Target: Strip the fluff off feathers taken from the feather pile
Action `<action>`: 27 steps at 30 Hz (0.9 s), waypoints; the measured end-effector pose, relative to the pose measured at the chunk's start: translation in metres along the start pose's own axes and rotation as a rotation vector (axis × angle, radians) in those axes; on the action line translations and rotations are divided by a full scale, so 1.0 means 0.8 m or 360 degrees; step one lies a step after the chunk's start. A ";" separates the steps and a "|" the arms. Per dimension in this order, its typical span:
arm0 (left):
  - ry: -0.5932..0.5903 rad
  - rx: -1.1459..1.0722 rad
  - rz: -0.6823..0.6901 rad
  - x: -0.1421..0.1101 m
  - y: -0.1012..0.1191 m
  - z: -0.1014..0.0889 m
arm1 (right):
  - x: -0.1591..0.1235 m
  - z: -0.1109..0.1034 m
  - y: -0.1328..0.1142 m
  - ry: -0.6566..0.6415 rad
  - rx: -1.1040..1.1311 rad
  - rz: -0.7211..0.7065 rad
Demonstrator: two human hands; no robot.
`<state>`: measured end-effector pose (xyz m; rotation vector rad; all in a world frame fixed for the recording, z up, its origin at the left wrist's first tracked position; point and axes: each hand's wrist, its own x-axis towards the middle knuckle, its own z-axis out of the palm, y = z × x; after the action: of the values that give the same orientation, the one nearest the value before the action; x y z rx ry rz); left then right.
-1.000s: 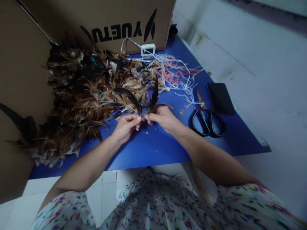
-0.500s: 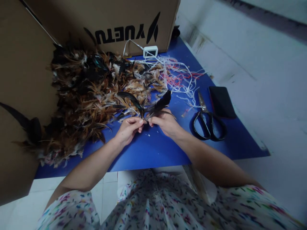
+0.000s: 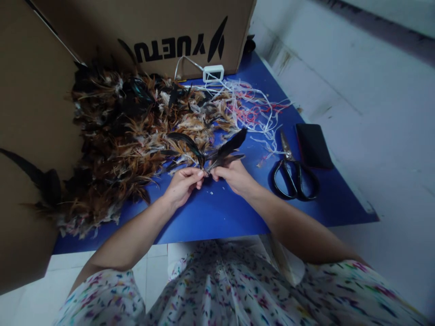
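Near the front middle of the blue table [image 3: 217,217], my left hand [image 3: 184,184] is closed, thumb and finger pinching the base of a dark, curved feather [image 3: 187,141]. Close beside it, my right hand [image 3: 234,176] is closed on the lower ends of black feathers [image 3: 231,146] that fan up and to the right. The fingertips of both hands almost meet. Exactly how the quills lie between the fingers is too small to make out. Behind my hands and to their left spreads a large pile of brown and black feathers [image 3: 125,140].
Black-handled scissors [image 3: 295,179] lie to the right, beside a dark flat phone-like object [image 3: 314,146]. White and red strings [image 3: 253,108] are tangled behind. A small white device [image 3: 213,73] with a cord stands before a cardboard box [image 3: 190,22]. A wall [image 3: 367,113] borders the right side.
The black feathers in my right hand have tilted slightly to the right, and fewer stray tips show past the fingers. My left hand has barely moved.
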<state>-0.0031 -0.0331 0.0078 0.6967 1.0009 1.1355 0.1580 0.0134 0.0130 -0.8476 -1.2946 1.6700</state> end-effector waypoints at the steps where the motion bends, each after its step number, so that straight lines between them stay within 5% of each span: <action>1: 0.0010 -0.0011 -0.0003 0.000 0.001 0.000 | 0.000 0.000 0.000 0.0000 0.0038 0.0004; 7: 0.0057 -0.0080 0.0002 0.001 0.003 0.001 | 0.004 -0.008 -0.005 0.0086 0.0194 0.0034; 15: 0.0040 -0.0067 -0.0002 0.002 0.002 -0.002 | 0.006 -0.025 -0.015 -0.0062 -0.0238 0.0192; 27: -0.0007 0.0046 -0.0084 0.001 0.001 -0.005 | 0.001 -0.013 -0.017 0.0012 -0.0149 0.0107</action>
<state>-0.0067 -0.0320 0.0069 0.6920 1.0278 1.0750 0.1696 0.0198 0.0241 -0.9610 -1.3614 1.6672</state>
